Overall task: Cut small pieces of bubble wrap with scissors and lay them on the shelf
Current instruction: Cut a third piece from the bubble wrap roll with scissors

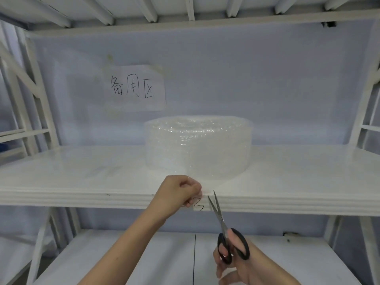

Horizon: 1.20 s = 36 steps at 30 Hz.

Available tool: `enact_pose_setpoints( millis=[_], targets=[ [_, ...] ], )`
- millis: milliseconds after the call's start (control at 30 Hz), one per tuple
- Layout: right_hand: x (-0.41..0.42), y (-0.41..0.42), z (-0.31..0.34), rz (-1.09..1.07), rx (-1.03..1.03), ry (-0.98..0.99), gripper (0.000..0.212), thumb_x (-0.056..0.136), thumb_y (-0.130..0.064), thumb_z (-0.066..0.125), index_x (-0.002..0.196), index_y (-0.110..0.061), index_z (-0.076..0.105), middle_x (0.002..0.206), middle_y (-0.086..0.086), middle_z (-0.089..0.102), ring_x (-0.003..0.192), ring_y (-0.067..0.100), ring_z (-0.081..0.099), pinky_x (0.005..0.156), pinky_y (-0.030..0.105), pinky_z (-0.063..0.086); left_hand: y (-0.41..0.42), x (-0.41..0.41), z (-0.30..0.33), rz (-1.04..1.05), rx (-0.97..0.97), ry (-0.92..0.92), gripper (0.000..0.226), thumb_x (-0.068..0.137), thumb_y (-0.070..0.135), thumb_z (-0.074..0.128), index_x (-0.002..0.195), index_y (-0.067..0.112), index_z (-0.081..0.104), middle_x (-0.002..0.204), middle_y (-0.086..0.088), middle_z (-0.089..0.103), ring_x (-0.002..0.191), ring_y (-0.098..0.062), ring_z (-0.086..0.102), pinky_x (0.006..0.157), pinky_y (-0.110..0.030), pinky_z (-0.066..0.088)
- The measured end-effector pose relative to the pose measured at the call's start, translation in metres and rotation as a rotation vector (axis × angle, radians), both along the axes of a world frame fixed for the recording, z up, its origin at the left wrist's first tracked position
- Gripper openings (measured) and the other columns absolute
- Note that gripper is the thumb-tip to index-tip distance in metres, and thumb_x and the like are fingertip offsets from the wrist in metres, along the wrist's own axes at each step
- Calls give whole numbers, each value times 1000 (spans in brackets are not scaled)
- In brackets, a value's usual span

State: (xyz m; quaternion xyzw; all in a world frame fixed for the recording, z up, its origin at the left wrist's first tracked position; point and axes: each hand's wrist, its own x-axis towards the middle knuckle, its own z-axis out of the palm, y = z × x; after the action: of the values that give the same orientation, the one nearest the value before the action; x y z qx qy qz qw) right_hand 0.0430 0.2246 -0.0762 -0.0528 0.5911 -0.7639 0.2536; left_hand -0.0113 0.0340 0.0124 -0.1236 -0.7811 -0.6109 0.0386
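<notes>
A clear roll of bubble wrap (198,145) lies flat on the white shelf (82,182), its loose end pulled forward over the shelf's front edge. My left hand (181,192) pinches that loose end at the edge. My right hand (238,264) grips black-handled scissors (224,229), fingers through the loops. The blades point up and are slightly parted, their tips at the lower edge of the pulled-out sheet just right of my left hand.
A paper sign with handwritten characters (137,88) hangs on the back panel. A small label marked "3" (198,204) is on the shelf's front edge. A lower shelf (144,260) lies beneath, and white metal uprights (41,112) stand at both sides.
</notes>
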Motion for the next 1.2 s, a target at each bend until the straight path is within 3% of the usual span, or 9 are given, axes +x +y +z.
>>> enact_pose_setpoints(
  millis=[333,467,633,833,1033,1200],
  targets=[
    [-20,-15,17,84,-13,196,52,74,-59,62,71,-9,48,74,8,56,66,26,55,69,43,53,-2,1,-2,8,64,-6,10,88,12,70,83,4,68,73,-5,77,51,-9,58,53,-18,49],
    [-28,-19,22,86,-8,248,49,77,-57,61,70,-10,49,75,10,54,69,25,57,71,42,53,-7,0,-6,-16,98,-9,10,88,10,71,86,1,70,76,-13,75,61,-14,62,59,-19,51],
    [-34,-21,18,87,-52,251,46,76,-51,67,70,-9,48,73,10,51,65,26,56,70,41,53,-11,-4,-8,-41,94,11,5,88,7,70,87,3,70,64,0,71,60,-8,64,61,-18,52],
    [-36,-23,18,97,-79,252,57,61,-59,78,70,-6,61,75,9,56,63,25,55,65,39,53,-11,-6,-8,-44,92,20,6,88,9,70,82,8,70,77,-16,70,72,-21,63,65,-21,54],
    [-39,-24,23,97,-62,277,58,62,-64,75,62,-12,49,73,9,50,62,24,52,66,38,52,-12,-8,-8,-45,88,21,9,89,8,69,89,-1,70,71,-12,68,62,-18,60,63,-20,54],
    [-41,-23,23,71,-71,306,55,66,-59,75,64,-12,47,72,9,48,62,25,51,65,37,52,-12,-9,-8,-61,117,24,7,88,8,70,88,1,69,72,-10,70,69,-19,64,65,-20,55]
  ],
)
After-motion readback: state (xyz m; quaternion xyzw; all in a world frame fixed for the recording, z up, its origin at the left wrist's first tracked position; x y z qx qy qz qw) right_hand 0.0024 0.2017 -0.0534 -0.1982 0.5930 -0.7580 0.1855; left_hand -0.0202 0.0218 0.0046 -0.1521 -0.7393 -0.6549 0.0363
